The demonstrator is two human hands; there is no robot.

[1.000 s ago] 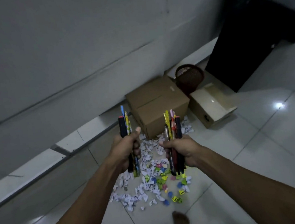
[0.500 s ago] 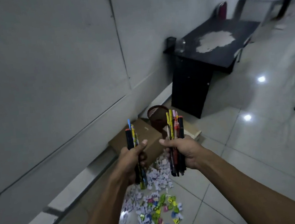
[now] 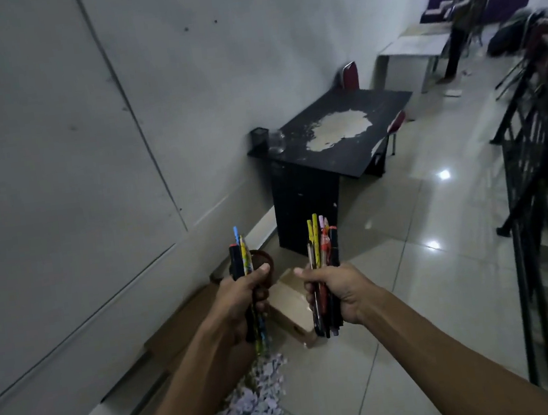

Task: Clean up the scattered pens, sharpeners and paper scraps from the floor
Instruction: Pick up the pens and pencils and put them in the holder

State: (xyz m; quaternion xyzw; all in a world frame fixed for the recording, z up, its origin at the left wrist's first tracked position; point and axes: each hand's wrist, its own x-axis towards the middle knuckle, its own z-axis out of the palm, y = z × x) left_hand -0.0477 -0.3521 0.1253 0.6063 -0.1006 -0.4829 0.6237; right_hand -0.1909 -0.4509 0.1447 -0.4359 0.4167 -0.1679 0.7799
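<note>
Left hand [image 3: 242,300] fisted round a small bundle of pens [image 3: 243,262]; right hand [image 3: 336,291] fisted round a larger bundle of pens [image 3: 322,249]. Long axes of both bundles near upright, tips above the knuckles, butts below the palms. Hands level and apart, thumbs turned toward each other.

Black desk [image 3: 375,119] ahead and slightly right, beyond both fists, against the wall; right hand the nearer. At the desk's back-left corner, by the wall: dark mesh holder [image 3: 258,136] and, just beside it, clear glass jar [image 3: 275,141]. Contents of either not discernible. Likely destination for the pens, judged from the heading; a forward carry, then a tip-down or butt-down drop into an upright mouth.

On the floor below the hands: paper scraps [image 3: 255,406] heaped along the wall base, not yet gathered. Brown basket [image 3: 265,263] largely hidden behind the left fist, cardboard box [image 3: 177,333] under the left forearm, smaller open box [image 3: 291,305] between the wrists; interiors not visible. Sharpeners not identifiable here.
</note>
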